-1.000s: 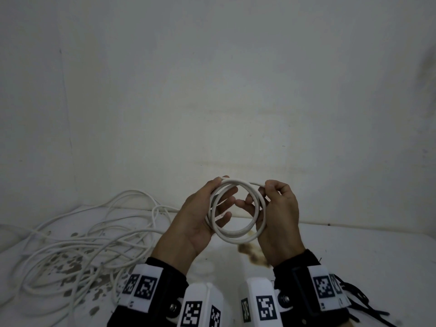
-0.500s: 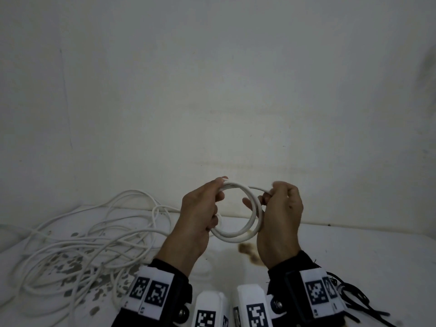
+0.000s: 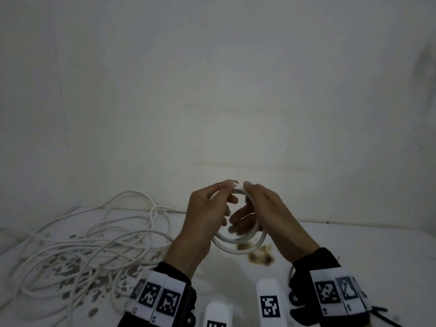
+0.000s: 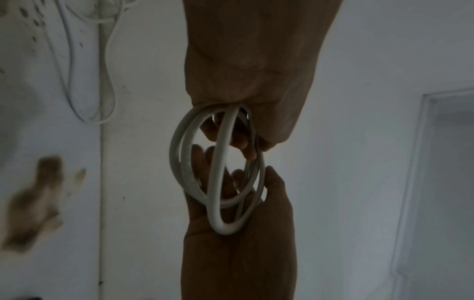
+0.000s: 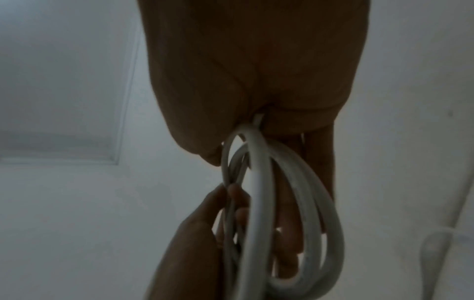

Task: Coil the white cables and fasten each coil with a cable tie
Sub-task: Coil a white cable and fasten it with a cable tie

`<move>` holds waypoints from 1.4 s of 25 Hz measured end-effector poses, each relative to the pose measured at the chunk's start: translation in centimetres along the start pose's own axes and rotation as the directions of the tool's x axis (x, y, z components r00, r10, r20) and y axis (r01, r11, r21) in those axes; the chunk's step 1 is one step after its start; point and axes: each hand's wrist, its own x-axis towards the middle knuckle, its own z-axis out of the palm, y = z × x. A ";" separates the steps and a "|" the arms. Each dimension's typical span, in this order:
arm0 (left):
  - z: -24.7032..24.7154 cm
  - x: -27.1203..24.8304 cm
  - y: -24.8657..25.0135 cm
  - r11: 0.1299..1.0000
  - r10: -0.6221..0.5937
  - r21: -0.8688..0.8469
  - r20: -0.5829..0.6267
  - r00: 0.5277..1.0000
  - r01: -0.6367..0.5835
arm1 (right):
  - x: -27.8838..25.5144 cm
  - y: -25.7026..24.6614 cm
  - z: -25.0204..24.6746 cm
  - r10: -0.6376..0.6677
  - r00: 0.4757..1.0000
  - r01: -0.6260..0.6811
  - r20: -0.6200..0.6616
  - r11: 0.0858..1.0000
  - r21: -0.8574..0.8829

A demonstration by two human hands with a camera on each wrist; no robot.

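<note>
Presently both hands hold one small coil of white cable (image 3: 238,244) in the air above the table (image 3: 354,256), between the two wrists. The left hand (image 3: 205,215) has its fingers curled round the coil's left and upper side. The right hand (image 3: 266,213) has its thumb at the top and its fingers passed through the ring from the right, so it too grasps the coil. The left wrist view shows the turns (image 4: 218,168) splayed apart rather than lying flat on one another.

Judgement: the step in hand is gathering the turns into one neat bundle before tying. To do it well, one hand should pinch all turns together at a single point while the other evens the loops; a slack grip may let a turn spring out.

Black cable ties (image 3: 377,312) seem to lie at the near right, though blurred. Farther left, loose white cables (image 3: 94,244) lie tangled on the stained surface, uncoiled.
</note>
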 end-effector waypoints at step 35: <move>-2.6 0.4 1.1 0.863 -0.342 -0.145 0.539 0.770 0.485 | -0.1 0.2 0.6 -0.082 0.996 0.076 0.024 0.979 0.189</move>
